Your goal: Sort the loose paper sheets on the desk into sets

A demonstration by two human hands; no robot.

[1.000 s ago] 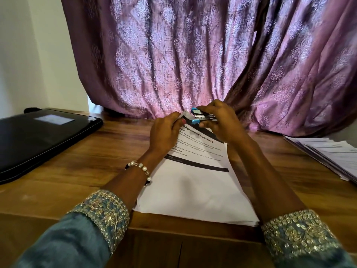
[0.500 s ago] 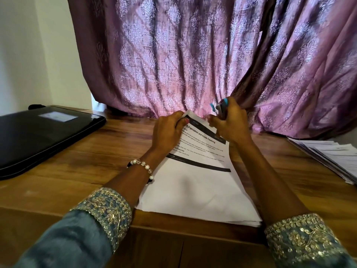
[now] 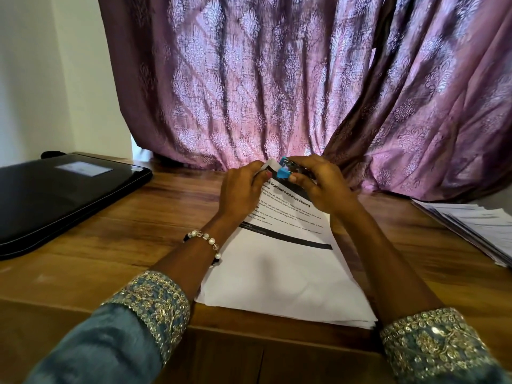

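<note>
A set of white printed sheets [image 3: 282, 273] lies in front of me on the wooden desk [image 3: 110, 245], its near edge reaching the desk's front. My left hand [image 3: 241, 189] pinches the set's far left corner and lifts it a little. My right hand [image 3: 321, 187] grips a small blue and black stapler [image 3: 288, 169] right at that same corner. The stapler's jaw and the corner between the two hands are partly hidden by my fingers.
A closed black laptop [image 3: 63, 198] lies at the left of the desk. A fanned stack of more printed sheets [image 3: 476, 228] sits at the right edge. A purple patterned curtain [image 3: 277, 79] hangs down onto the desk's back edge.
My right hand had lifted the stapler up away from the paper; now it is back down at the top left corner. My left hand still pinches that corner.
</note>
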